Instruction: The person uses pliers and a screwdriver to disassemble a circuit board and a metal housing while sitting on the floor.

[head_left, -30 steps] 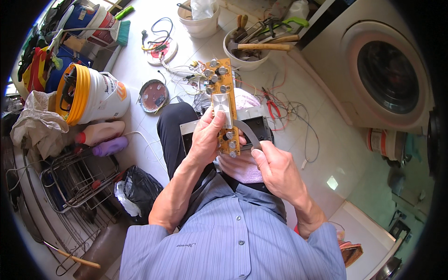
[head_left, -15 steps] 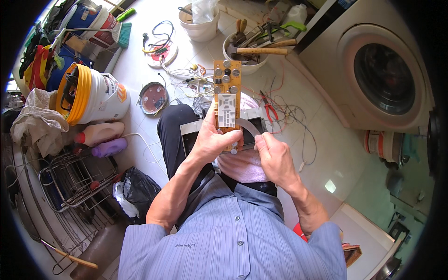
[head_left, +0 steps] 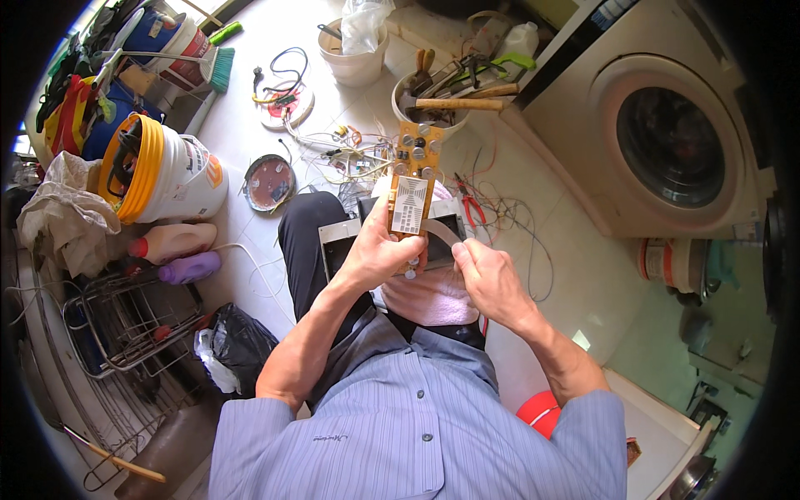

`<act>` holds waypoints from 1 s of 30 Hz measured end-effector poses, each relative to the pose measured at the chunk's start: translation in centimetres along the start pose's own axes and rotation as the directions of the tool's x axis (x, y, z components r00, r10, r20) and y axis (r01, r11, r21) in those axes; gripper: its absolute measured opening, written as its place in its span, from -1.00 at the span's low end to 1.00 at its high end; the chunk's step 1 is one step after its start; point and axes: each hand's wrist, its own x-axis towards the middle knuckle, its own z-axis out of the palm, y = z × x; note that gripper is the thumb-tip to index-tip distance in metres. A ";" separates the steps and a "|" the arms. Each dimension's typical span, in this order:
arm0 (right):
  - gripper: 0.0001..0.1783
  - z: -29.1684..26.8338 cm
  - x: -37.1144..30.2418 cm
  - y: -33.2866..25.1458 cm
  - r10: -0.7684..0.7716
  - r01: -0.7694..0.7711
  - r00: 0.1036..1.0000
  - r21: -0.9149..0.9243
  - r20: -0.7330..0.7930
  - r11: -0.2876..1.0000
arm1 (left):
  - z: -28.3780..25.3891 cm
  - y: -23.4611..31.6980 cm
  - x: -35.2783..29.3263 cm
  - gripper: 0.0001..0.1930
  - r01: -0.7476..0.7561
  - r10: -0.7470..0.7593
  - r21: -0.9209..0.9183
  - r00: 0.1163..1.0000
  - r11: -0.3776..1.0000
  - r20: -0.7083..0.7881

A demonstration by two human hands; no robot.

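Observation:
My left hand (head_left: 379, 250) is closed on the lower part of an upright yellow-brown circuit board (head_left: 419, 154), thumb across its front. A pale label with dark printed patterns covers its middle, and round silvery parts dot the upper end. My right hand (head_left: 493, 279) pinches a curved, flat grey strip (head_left: 444, 232) that reaches the board's right edge; whether it is joined there, I cannot tell. Beneath the board, a grey metal case (head_left: 337, 237) with a dark inside rests across my lap, partly hidden by my hands. A pink towel (head_left: 429, 300) lies under the case.
Loose wires (head_left: 358, 158) and red-handled pliers (head_left: 472, 208) lie on the floor ahead. Beyond them stands a tool bucket (head_left: 404, 104) with a hammer across it. A washing machine (head_left: 575, 142) is at right; a white bucket (head_left: 187, 179) and wire rack (head_left: 133, 325) are at left.
The circuit board has tilted slightly, its top leaning away and to the right. My right hand keeps its pinch on the strip, and the whole view has shifted a little.

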 end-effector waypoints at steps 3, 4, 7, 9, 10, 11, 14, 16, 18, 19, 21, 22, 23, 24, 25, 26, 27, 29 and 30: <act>-0.53 0.0 0.2 0.0 0.034 -0.034 0.999 -0.021 0.024 0.999 | 0.1 0.3 0.0 -0.39 0.022 -0.022 -0.001 1.000 1.000 0.017; -0.54 -0.2 0.3 0.1 0.078 -0.081 0.994 0.037 0.070 0.996 | 0.2 0.4 0.1 -0.38 0.023 -0.023 0.007 1.000 1.000 0.016; -0.54 -0.8 0.3 -0.3 0.195 -0.229 0.960 0.167 0.199 0.959 | 0.6 0.8 -0.1 -0.36 0.023 -0.024 0.024 1.000 0.999 0.020; -0.55 -1.4 0.3 -1.2 0.280 -0.349 0.917 0.232 0.286 0.908 | 0.4 0.6 0.1 -0.31 0.027 -0.027 0.007 0.999 1.000 0.020; -0.55 -1.8 0.4 -2.0 0.326 -0.418 0.885 0.260 0.331 0.871 | 0.3 0.5 0.2 -0.28 0.030 -0.030 -0.001 0.999 1.000 0.022; -0.55 -2.1 0.4 -2.5 0.368 -0.484 0.850 0.283 0.378 0.828 | 0.3 0.6 0.1 -0.28 0.030 -0.030 0.008 0.999 1.000 0.022; -0.54 -2.0 0.2 -1.5 0.358 -0.516 0.836 0.375 0.415 0.770 | 0.6 1.0 0.0 -0.29 0.023 -0.024 0.028 0.999 0.999 0.035; -0.54 -2.0 0.0 -2.2 0.346 -0.450 0.873 0.296 0.344 0.842 | 0.6 0.9 0.0 -0.30 -0.004 0.003 0.028 0.999 1.000 0.044; -0.54 -1.4 -0.1 -1.2 0.174 -0.207 0.969 0.186 0.177 0.960 | 0.7 1.5 0.0 -0.32 0.015 -0.020 0.064 0.997 0.998 0.072; -0.54 -0.4 -0.1 1.0 -0.010 0.005 0.998 0.089 0.057 0.996 | 0.8 1.8 0.1 -0.33 0.026 -0.033 0.082 0.995 0.996 0.090; -0.55 -0.5 -0.1 0.8 -0.013 0.008 0.998 0.079 0.060 0.997 | 0.4 1.8 0.3 -0.34 0.023 -0.035 0.114 0.993 0.993 0.109; -0.55 -1.5 -0.4 -1.7 0.181 -0.212 0.967 0.172 0.179 0.962 | 0.2 1.5 0.2 -0.35 0.029 -0.044 0.127 0.992 0.991 0.115; -0.55 -2.1 -0.5 -3.2 0.347 -0.422 0.888 0.235 0.303 0.875 | 0.1 1.4 0.2 -0.36 0.033 -0.050 0.147 0.992 0.989 0.116; -0.55 -2.3 -0.5 -3.2 0.359 -0.449 0.874 0.266 0.327 0.853 | 0.2 1.5 0.3 -0.37 0.035 -0.055 0.168 0.991 0.985 0.119; -0.56 -2.4 -0.5 -3.0 0.369 -0.476 0.861 0.295 0.351 0.829 | 0.2 1.5 0.3 -0.38 0.036 -0.060 0.189 0.991 0.981 0.123; -0.56 -2.5 -0.5 -2.9 0.378 -0.502 0.846 0.323 0.376 0.802 | 0.2 1.4 0.4 -0.39 0.027 -0.053 0.208 0.991 0.978 0.122; -0.57 -2.7 -0.5 -3.2 0.390 -0.517 0.838 0.323 0.382 0.793 | 0.1 1.4 0.4 -0.40 0.016 -0.045 0.226 0.992 0.974 0.122; -0.58 -3.1 -0.4 -3.8 0.413 -0.546 0.820 0.323 0.397 0.773 | 0.1 1.2 0.5 -0.40 -0.032 0.001 0.285 0.994 0.958 0.109; -0.58 -3.2 -0.3 -3.8 0.429 -0.569 0.804 0.325 0.412 0.755 | 0.2 1.0 0.6 -0.39 -0.068 0.038 0.326 0.994 0.943 0.099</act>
